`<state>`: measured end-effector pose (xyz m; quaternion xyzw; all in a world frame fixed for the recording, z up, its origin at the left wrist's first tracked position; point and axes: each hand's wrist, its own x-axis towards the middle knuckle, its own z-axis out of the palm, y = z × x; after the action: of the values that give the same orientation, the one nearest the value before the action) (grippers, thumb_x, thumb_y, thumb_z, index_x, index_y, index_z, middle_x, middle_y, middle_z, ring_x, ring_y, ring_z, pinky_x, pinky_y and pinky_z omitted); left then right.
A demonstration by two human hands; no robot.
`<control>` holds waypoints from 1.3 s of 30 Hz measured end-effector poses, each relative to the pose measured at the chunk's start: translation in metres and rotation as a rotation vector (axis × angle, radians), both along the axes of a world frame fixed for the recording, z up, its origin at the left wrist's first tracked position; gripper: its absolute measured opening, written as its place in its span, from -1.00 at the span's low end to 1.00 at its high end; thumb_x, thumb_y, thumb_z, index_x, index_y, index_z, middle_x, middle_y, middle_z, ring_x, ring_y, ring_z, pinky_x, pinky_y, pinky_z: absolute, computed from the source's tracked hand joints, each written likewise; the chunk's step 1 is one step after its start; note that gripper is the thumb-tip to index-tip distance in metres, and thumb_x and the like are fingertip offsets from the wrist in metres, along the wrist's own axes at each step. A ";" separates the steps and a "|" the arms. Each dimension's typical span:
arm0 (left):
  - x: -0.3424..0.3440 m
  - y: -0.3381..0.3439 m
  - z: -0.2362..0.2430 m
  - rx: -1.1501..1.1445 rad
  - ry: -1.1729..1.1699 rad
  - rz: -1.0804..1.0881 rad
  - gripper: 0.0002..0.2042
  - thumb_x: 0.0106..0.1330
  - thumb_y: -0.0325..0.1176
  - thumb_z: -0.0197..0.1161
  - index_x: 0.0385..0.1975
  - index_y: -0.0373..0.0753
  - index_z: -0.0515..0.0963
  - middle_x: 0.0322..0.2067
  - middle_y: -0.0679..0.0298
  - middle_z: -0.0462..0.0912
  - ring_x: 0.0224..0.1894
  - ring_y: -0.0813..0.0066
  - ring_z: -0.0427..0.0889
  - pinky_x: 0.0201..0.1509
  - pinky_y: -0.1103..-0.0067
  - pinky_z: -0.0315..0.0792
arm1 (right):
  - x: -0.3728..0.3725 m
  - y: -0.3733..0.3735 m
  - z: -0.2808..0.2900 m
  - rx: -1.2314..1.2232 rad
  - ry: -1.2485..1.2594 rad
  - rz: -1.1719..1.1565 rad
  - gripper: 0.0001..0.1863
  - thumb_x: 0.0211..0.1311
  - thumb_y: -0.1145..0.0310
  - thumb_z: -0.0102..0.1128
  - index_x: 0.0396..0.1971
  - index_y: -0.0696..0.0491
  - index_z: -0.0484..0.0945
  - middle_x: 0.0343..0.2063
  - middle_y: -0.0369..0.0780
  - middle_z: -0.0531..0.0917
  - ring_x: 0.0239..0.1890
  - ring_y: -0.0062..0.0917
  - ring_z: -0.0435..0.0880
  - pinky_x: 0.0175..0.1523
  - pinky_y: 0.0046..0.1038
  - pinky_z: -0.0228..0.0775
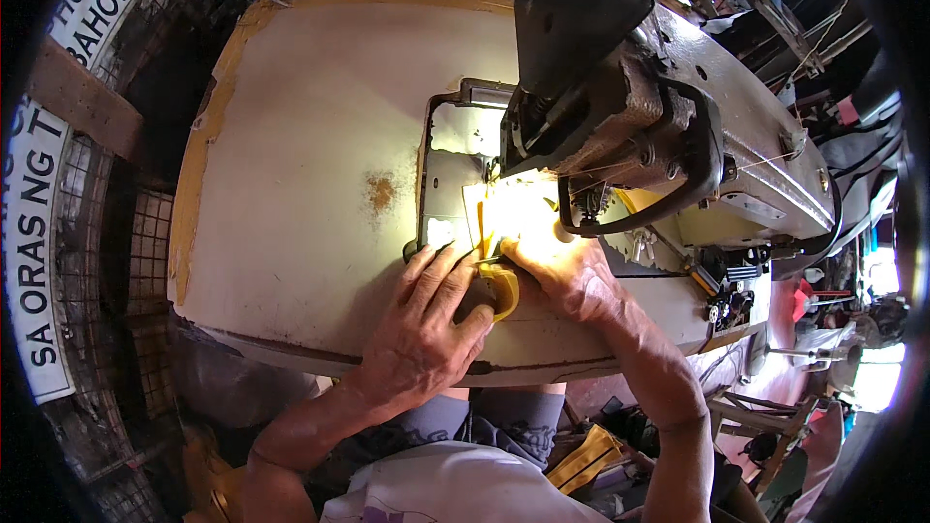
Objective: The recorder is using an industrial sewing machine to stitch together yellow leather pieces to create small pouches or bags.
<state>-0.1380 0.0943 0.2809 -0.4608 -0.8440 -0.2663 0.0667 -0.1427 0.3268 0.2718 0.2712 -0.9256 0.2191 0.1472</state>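
Note:
A curled yellow piece of material (504,292) lies at the near side of the sewing machine (620,116), its narrow end running up toward the needle area. My left hand (426,324) holds it from the left, fingertips on the piece and thumb beside the curl. My right hand (567,276) grips it from the right, thumb pressed at its upper part. The other fingers of that hand are lost in the lamp's glare. A small dark thin thing shows between my hands; I cannot tell what it is. The bright light hides the needle and presser foot.
The pale machine table (310,136) has a worn, taped edge and a brown stain. A black curved bar (702,160) juts from the machine head. A bobbin winder (731,300) sits at the right. Yellow pieces (586,460) lie below the table. Lettered signs (44,261) hang on the left.

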 end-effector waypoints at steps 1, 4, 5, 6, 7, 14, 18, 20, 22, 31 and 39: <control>0.000 -0.001 0.000 0.002 0.002 -0.008 -0.84 0.27 -0.35 0.29 -0.32 -0.31 0.52 0.11 -0.17 0.51 0.28 -0.10 0.43 0.44 0.02 0.25 | 0.002 0.000 -0.001 0.043 0.020 -0.006 -0.79 0.30 0.20 0.25 -0.16 -0.04 0.60 -0.39 -0.15 0.67 -0.47 -0.25 0.71 -0.39 -0.29 0.58; 0.002 -0.004 -0.003 0.031 -0.002 -0.018 -0.84 0.26 -0.37 0.29 -0.31 -0.32 0.51 0.14 -0.14 0.48 0.26 -0.10 0.45 0.44 0.02 0.27 | 0.009 -0.003 0.006 0.042 -0.162 -0.079 -0.70 0.07 0.37 0.38 -0.17 0.08 0.62 -0.19 -0.04 0.67 -0.11 -0.13 0.68 -0.02 -0.21 0.55; 0.003 -0.006 -0.005 0.059 -0.012 -0.020 -0.84 0.25 -0.39 0.29 -0.30 -0.33 0.50 0.16 -0.12 0.46 0.24 -0.10 0.47 0.43 0.03 0.29 | 0.015 -0.001 0.006 0.042 -0.157 -0.085 -0.70 0.07 0.37 0.38 -0.17 0.08 0.62 -0.19 -0.04 0.67 -0.11 -0.13 0.68 -0.02 -0.21 0.55; 0.005 -0.010 -0.008 0.060 -0.006 -0.028 -0.84 0.25 -0.39 0.29 -0.30 -0.33 0.50 0.16 -0.12 0.46 0.24 -0.10 0.47 0.43 0.03 0.29 | 0.027 0.004 0.005 -0.005 -0.122 -0.169 -0.69 0.09 0.36 0.41 -0.15 0.08 0.62 -0.24 -0.07 0.67 -0.20 -0.16 0.69 -0.10 -0.23 0.55; 0.007 -0.016 -0.013 0.082 -0.020 -0.058 -0.83 0.23 -0.43 0.29 -0.26 -0.34 0.49 0.17 -0.10 0.44 0.22 -0.10 0.48 0.41 0.04 0.32 | 0.041 0.011 0.004 -0.051 -0.087 -0.259 -0.67 0.11 0.34 0.44 -0.12 0.07 0.61 -0.30 -0.10 0.66 -0.28 -0.19 0.70 -0.19 -0.25 0.56; 0.016 -0.047 -0.013 0.188 -0.082 -0.053 -0.74 0.19 -0.61 0.23 -0.10 -0.36 0.50 -0.08 0.01 0.58 -0.03 -0.01 0.61 0.13 0.10 0.50 | 0.139 0.050 0.007 0.174 -0.027 -0.711 -0.53 0.10 0.33 0.51 0.06 0.00 0.66 -0.14 -0.15 0.62 -0.03 -0.25 0.61 0.01 -0.17 0.50; 0.024 -0.009 0.005 0.116 -0.213 -0.118 -0.68 0.19 -0.65 0.20 -0.04 -0.31 0.50 -0.23 0.10 0.60 -0.21 0.03 0.62 -0.11 0.19 0.51 | 0.143 0.034 0.020 0.071 0.135 -0.555 -0.28 0.05 0.17 0.55 0.25 0.02 0.53 0.18 -0.07 0.51 0.24 -0.11 0.49 0.25 -0.13 0.42; 0.032 0.008 0.015 0.123 -0.188 -0.176 -0.71 0.21 -0.63 0.23 -0.07 -0.28 0.52 -0.26 0.13 0.58 -0.21 0.08 0.63 -0.12 0.25 0.53 | 0.145 0.015 0.037 -0.317 -0.148 -0.273 -0.11 -0.02 0.15 0.61 0.35 0.01 0.42 0.23 -0.02 0.50 0.24 -0.08 0.52 0.28 -0.15 0.44; 0.039 0.022 0.025 0.175 -0.208 -0.295 -0.77 0.24 -0.55 0.30 -0.12 -0.26 0.54 -0.24 0.12 0.58 -0.21 0.10 0.63 -0.13 0.27 0.54 | 0.148 0.003 0.033 -0.566 -0.229 -0.148 -0.22 0.11 0.33 0.49 0.36 0.07 0.39 0.08 0.00 0.59 0.06 -0.10 0.64 0.10 -0.22 0.54; 0.031 0.054 0.016 0.160 -0.262 -0.219 -0.87 0.33 -0.48 0.29 -0.17 -0.31 0.58 -0.43 0.09 0.62 -0.35 0.04 0.65 -0.25 0.27 0.52 | 0.181 0.016 0.029 -0.358 0.089 -0.303 -0.47 -0.18 0.55 0.36 -0.03 0.16 0.66 -0.27 -0.11 0.70 -0.30 -0.20 0.72 -0.23 -0.27 0.59; -0.046 0.167 -0.009 0.170 0.196 -0.241 -0.77 0.34 -0.53 0.24 -0.03 -0.36 0.60 -0.01 0.09 0.60 0.05 0.07 0.59 0.10 0.27 0.48 | 0.177 0.069 0.053 -0.124 0.380 -0.804 -0.58 0.14 0.68 0.32 0.04 0.14 0.66 -0.22 -0.08 0.69 -0.25 -0.23 0.73 -0.19 -0.34 0.61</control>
<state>-0.1839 0.2618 0.2717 -0.5750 -0.7467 -0.2964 0.1549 0.0340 0.3958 0.3247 -0.0841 -0.8990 0.1459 0.4043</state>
